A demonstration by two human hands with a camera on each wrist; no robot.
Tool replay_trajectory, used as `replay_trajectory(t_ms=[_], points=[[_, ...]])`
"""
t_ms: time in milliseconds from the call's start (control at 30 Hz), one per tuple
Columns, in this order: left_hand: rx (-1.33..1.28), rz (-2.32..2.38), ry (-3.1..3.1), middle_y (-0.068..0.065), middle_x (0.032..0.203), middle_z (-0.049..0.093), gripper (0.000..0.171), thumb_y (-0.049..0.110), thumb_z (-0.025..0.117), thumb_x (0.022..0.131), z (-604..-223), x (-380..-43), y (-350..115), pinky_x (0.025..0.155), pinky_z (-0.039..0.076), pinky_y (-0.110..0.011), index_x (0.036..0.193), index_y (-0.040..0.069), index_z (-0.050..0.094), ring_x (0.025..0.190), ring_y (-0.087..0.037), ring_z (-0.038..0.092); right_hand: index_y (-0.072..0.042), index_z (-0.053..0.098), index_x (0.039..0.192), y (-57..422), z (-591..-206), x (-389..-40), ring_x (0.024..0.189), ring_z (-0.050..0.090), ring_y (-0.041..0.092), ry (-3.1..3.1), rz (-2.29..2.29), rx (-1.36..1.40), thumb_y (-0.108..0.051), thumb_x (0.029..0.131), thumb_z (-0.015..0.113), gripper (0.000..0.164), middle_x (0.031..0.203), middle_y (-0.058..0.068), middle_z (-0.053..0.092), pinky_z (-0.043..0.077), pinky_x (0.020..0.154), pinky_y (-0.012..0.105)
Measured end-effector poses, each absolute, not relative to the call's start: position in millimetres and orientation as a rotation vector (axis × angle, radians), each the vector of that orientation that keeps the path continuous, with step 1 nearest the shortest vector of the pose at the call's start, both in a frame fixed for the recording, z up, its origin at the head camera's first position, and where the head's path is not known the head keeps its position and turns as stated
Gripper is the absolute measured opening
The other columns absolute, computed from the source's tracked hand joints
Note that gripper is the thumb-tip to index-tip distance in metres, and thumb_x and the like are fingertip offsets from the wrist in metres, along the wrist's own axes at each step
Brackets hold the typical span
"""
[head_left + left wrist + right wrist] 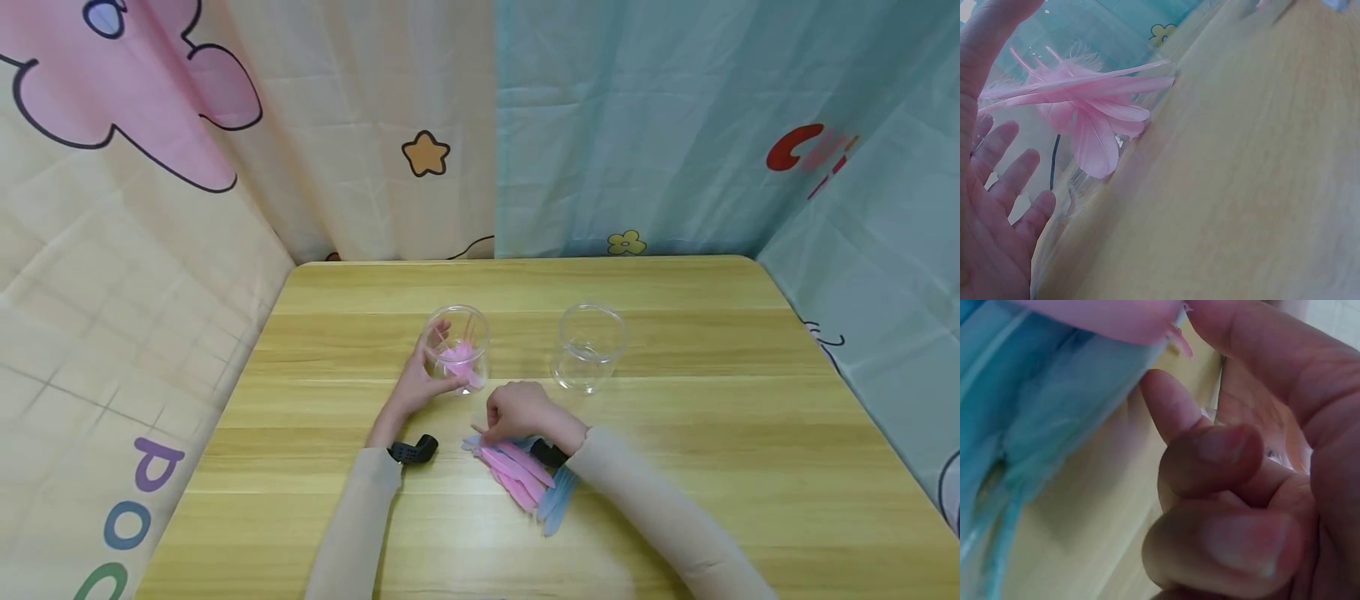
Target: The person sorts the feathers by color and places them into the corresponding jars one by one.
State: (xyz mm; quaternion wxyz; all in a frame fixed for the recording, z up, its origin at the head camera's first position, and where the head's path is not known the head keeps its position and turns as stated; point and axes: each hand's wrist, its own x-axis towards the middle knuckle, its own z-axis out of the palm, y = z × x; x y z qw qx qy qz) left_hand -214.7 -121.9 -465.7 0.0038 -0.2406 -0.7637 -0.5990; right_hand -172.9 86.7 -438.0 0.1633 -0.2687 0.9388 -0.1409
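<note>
Two clear round cups stand on the table. My left hand holds the left clear cup, its thumb on the near side and fingers behind. Pink feathers stand and lie inside that cup, some with quills up. Toward me is a loose pile of pink feathers and blue feathers. Over the far end of this pile, my right hand has its fingers curled, with thumb and index finger at the tip of a pink feather. Blue feathers lie just beneath it.
The other clear cup stands to the right, beyond my right hand, with no feathers in it. The wooden table ends at printed curtains at the back and both sides. Black wrist bands sit on both wrists.
</note>
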Motion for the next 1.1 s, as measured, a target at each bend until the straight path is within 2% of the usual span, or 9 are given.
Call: replay_trajectory(t_ms=[467, 767, 1100], points=[[-0.778, -1.891, -2.383, -0.026, 0.147, 0.028, 0.093, 0.003, 0.081, 0.072, -465.9, -214.9, -122.7, 0.106, 0.021, -0.057, 0.145, -0.001, 0.024, 0.134, -0.040, 0.028, -0.022, 0.061, 0.063, 89.9, -453.1, -177.9, 0.055, 0.047, 0.006, 2.554, -0.592, -0.731, -0.036, 0.075, 0.078, 0.025, 0.060, -0.013, 0.054, 0.038, 0.050, 0.026], [-0.776, -1.877, -2.400, -0.022, 0.149, 0.029, 0.093, 0.006, 0.081, 0.073, -466.6, -215.5, -123.0, 0.106, 0.022, -0.054, 0.147, 0.006, 0.024, 0.135, -0.035, 0.029, -0.020, 0.064, 0.066, 95.3, -450.2, -179.7, 0.054, 0.047, 0.005, 2.478, -0.713, -0.740, -0.030, 0.079, 0.074, 0.019, 0.061, -0.013, 0.054, 0.037, 0.048, 0.023], [-0.762, -1.886, -2.391, -0.024, 0.147, 0.029, 0.094, 0.004, 0.081, 0.072, -465.9, -215.0, -122.7, 0.106, 0.023, -0.055, 0.146, 0.001, 0.025, 0.134, -0.038, 0.029, -0.017, 0.066, 0.072, 109.4, -437.6, -184.3, 0.050, 0.043, 0.005, 2.394, -0.986, -0.745, -0.026, 0.084, 0.069, 0.016, 0.059, -0.010, 0.053, 0.035, 0.047, 0.022]])
